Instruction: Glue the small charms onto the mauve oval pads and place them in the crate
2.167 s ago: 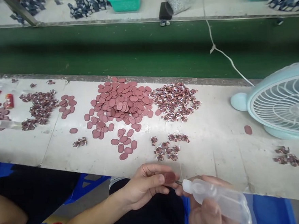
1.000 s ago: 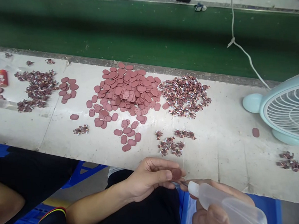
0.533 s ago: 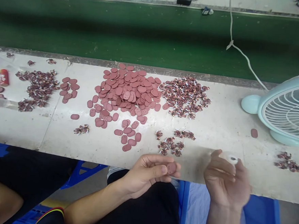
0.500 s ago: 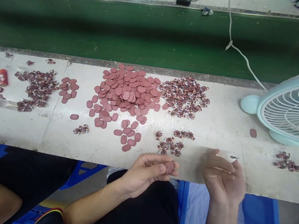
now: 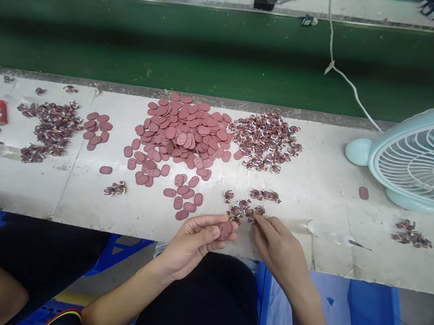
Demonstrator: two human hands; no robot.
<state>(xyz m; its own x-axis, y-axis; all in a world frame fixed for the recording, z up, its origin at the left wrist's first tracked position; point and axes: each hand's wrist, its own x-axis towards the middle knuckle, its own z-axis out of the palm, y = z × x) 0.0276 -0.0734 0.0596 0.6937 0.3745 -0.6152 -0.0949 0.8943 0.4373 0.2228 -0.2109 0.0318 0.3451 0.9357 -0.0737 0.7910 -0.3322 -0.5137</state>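
Observation:
Between thumb and fingers, my left hand (image 5: pixel 198 243) holds a reddish-brown oval disc (image 5: pixel 225 229) with small holes, just over the table's front edge. My right hand (image 5: pixel 278 242) is closed, its fingertips down at a small cluster of brown-and-white pieces (image 5: pixel 244 209); whatever they pinch is hidden. Behind my left hand lie several loose ovals (image 5: pixel 184 190). A large heap of ovals (image 5: pixel 185 130) fills the middle of the table, with a pile of brown-and-white pieces (image 5: pixel 267 140) to its right.
A pale blue fan (image 5: pixel 418 163) stands at the right, its white cord (image 5: pixel 353 91) running back. Near the right front are a thin dark-tipped tool (image 5: pixel 359 244) and small brown pieces (image 5: pixel 411 234). At the left are another pile (image 5: pixel 54 129), a red wrapper (image 5: pixel 0 112) and a person's arm (image 5: pixel 5 296).
My right hand has moved left from near the dark-tipped tool to the small cluster, and its fingers have come together. My left hand, still holding the disc, has shifted slightly left and up.

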